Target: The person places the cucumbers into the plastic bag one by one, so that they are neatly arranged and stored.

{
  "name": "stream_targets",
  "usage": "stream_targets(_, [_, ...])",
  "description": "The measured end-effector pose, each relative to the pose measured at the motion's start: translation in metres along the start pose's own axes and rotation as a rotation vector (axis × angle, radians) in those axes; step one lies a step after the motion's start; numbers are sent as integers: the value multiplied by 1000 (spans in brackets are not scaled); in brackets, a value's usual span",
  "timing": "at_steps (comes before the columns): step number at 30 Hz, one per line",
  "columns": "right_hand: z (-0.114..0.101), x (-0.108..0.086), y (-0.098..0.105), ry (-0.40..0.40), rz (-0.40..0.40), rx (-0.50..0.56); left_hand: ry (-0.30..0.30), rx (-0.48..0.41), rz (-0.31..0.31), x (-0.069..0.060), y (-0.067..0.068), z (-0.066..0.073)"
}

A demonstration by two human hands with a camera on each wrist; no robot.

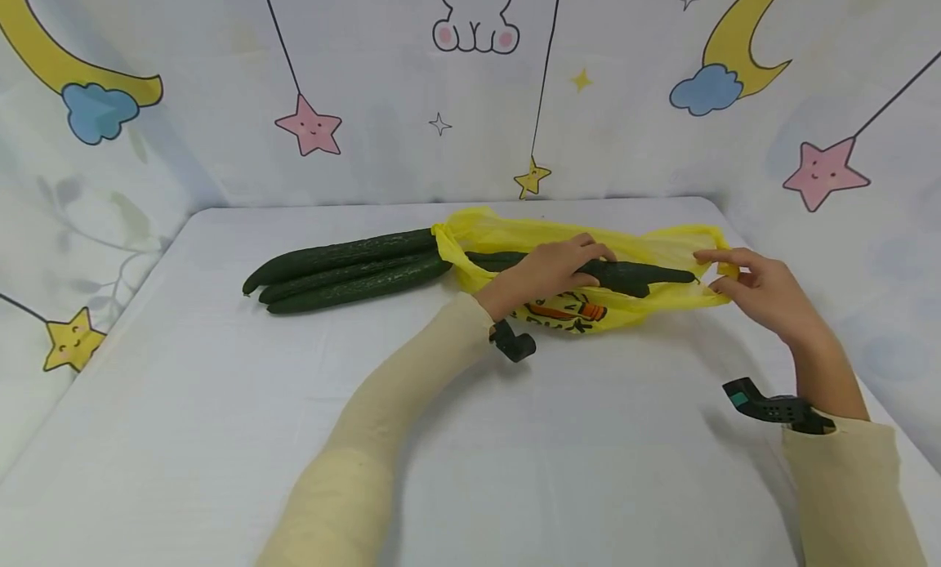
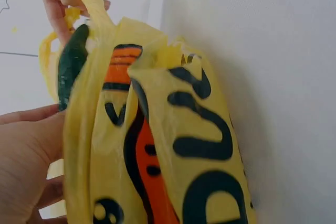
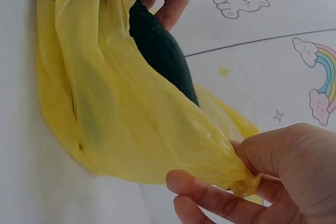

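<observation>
My landmark is the yellow plastic bag [image 1: 625,242], lying lengthwise on the white cloth [image 1: 515,453] with its mouth gaping upward. Inside the mouth lies a dark green cucumber [image 1: 665,274], its tapered tip pointing to the bag's right end; a blunter green end shows beside it, though folds hide how many there are.

My left hand [image 1: 547,266] reaches over the bag's near wall and grips that cucumber, thumb on the near side and fingers on the far side, which I judge steadies it along the bag's length. My right hand [image 1: 764,293] pinches the bag's handle at its right end between thumb and fingers. I take that hold to be for tension: plastic this thin would probably slump over the tip if nothing drew it outward.

Left of the bag, three more cucumbers [image 1: 353,270] lie side by side, their right ends against the bag's left edge; I can't tell whether any slip beneath it. Placed this close and parallel, they seem lined up with the bag's length. The near wall carries an orange-and-black print [image 2: 149,150], creased where the plastic folds. A nursery-print backdrop [image 1: 382,77] hangs beyond the bag.
</observation>
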State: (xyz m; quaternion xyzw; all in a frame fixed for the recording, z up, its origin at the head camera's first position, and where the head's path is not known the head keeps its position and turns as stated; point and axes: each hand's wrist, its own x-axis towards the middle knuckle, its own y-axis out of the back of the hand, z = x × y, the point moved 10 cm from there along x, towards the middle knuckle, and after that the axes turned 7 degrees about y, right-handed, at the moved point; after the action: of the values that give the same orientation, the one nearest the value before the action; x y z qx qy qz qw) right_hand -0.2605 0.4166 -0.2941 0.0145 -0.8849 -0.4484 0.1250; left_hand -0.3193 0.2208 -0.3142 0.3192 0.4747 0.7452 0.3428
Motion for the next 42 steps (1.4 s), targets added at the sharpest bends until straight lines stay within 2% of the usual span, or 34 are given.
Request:
stream_targets(4, [6, -2, 5, -64, 18, 0, 42, -52, 38, -2, 7, -4])
stream_targets(8, [7, -3, 7, -85, 35, 3, 77, -31, 35, 0, 8, -6])
stream_targets(11, [9, -4, 8, -107, 43, 3, 102, 24, 8, 3, 3, -6])
stream_targets(16, [11, -6, 6, -131, 46, 26, 139, 94, -71, 6, -15, -8])
stream_targets(19, [9, -5, 3, -122, 42, 40, 139, 128, -84, 7, -21, -8])
stream_targets(28, [5, -2, 4, -95, 29, 32, 128, 174, -41, 9, -25, -7])
stream_targets(36, [4, -4, -1, -83, -7, 15, 141, 163, -46, 5, -33, -12])
stream_targets(42, [3, -2, -4, -71, -22, 19, 144, 192, -23, 0, -31, -17])
